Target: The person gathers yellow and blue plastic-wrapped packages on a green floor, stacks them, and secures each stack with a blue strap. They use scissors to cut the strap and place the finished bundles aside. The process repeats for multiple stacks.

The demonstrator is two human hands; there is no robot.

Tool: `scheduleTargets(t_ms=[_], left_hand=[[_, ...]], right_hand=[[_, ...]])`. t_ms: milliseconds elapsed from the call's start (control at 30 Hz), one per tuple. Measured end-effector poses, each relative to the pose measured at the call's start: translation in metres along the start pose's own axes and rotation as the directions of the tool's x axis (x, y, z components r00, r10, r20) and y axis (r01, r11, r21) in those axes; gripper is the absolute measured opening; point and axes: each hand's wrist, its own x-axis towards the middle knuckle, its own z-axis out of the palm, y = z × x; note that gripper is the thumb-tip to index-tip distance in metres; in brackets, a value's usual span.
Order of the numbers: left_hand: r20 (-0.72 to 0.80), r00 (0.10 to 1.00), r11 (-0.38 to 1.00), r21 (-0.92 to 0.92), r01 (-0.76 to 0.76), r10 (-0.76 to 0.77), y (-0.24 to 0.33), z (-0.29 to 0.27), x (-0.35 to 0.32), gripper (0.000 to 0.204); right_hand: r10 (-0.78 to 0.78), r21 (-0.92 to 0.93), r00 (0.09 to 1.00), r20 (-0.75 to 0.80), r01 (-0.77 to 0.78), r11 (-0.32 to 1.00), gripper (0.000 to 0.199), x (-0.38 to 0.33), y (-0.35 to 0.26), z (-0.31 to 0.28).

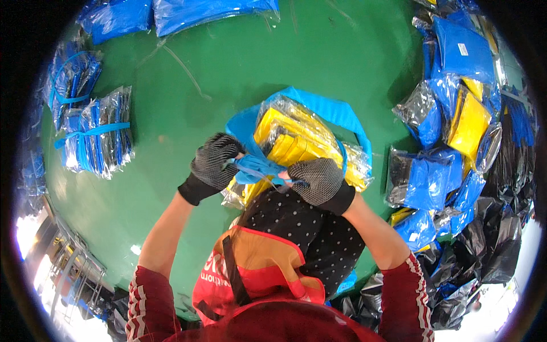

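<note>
In front of me a stack of yellow garment-like packets (299,142) in clear plastic lies on the green surface. A wide blue cloth strip (336,111) loops round its far side and right. Both my hands wear black gloves with a pale mesh pattern and bare fingertips. My left hand (213,165) is closed on one side of a bunched part of the blue strip, at the near left of the stack. My right hand (319,181) pinches the other side of that bunch. Between them the cloth is gathered; whether it is knotted I cannot tell.
Two bundles of blue packets (97,137) tied with blue strips stand at the left. Large blue packages (216,12) lie at the far edge. On the right, blue and yellow packets (468,122) are heaped beside black plastic bags (490,242). A metal rack (71,256) shows at lower left.
</note>
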Motion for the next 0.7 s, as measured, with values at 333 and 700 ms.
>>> scheduleTargets(t_ms=[333,700], left_hand=[[0.256,0.883,0.437,-0.793,0.425,-0.393,0.007,0.012,-0.007,0.035],[0.274,0.889,0.024,-0.953,0.303,-0.368,0.005,0.008,-0.005,0.03]], right_hand=[[-0.048,0.24,0.999,0.014,0.043,0.97,0.018,-0.006,0.016,-0.003],[0.011,0.492,0.989,0.146,-0.082,0.867,0.019,0.008,0.001,0.001]])
